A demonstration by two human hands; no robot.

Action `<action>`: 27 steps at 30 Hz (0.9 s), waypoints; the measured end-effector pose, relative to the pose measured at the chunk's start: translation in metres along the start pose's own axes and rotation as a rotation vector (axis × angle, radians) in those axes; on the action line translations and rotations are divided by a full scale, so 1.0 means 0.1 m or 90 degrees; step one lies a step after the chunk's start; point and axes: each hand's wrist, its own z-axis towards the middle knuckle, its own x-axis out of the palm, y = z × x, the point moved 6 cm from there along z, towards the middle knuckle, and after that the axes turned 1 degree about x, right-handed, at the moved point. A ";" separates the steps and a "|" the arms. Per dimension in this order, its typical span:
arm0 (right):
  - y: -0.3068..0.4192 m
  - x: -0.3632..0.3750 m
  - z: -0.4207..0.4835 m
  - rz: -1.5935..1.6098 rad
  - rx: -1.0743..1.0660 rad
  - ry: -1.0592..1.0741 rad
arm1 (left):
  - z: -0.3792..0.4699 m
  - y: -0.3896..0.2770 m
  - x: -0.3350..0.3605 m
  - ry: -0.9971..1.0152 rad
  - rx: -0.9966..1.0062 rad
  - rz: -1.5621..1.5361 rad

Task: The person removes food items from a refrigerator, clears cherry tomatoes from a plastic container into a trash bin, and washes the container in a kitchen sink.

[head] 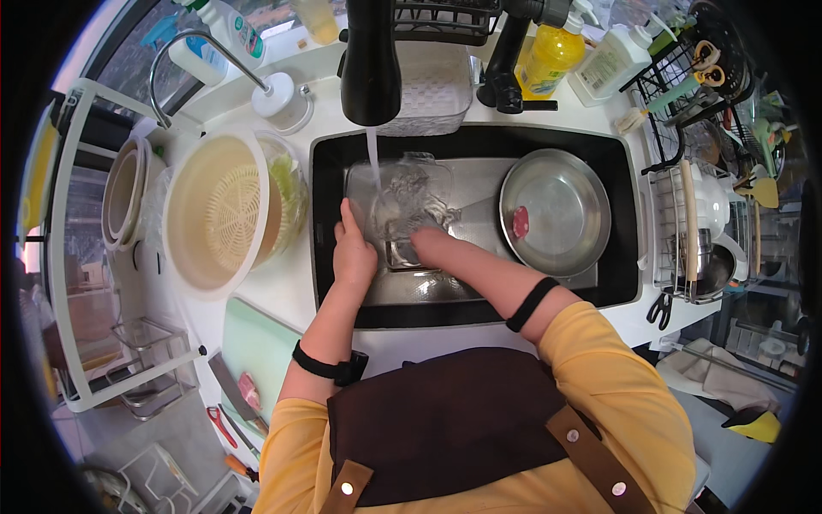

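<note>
Water runs from the black faucet [371, 77] into a clear plastic container [437, 173] in the black-rimmed sink [546, 302]. My left hand [354, 254] grips the near left side of this container, some fingers hidden by its wall. Reaching in from the right, my right hand [431, 247] is over the container's near part, its fingers hidden by splashing water. Whether they hold anything cannot be seen. To the right in the sink sits a round stainless steel bowl [571, 212]. A small reddish, pale-spotted piece [520, 221] lies on its left inner side.
A cream colander [234, 218] stands left of the sink, beside a clear bowl of leafy greens [286, 186]. Nearer lie a green cutting board [257, 347], a raw meat piece [249, 390] and a knife [231, 385]. A wire dish rack [687, 231] borders the right.
</note>
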 end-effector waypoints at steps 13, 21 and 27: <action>-0.58 -0.75 -0.58 0.761 0.135 -0.344 | -0.06 -0.36 -0.46 -0.223 0.167 0.120; -0.44 -1.26 -0.52 0.713 -0.062 -0.440 | -0.21 0.32 0.18 0.099 -0.146 -0.558; -0.57 -2.02 -0.61 0.626 0.246 -0.513 | -0.52 0.35 0.41 0.275 -0.397 -0.698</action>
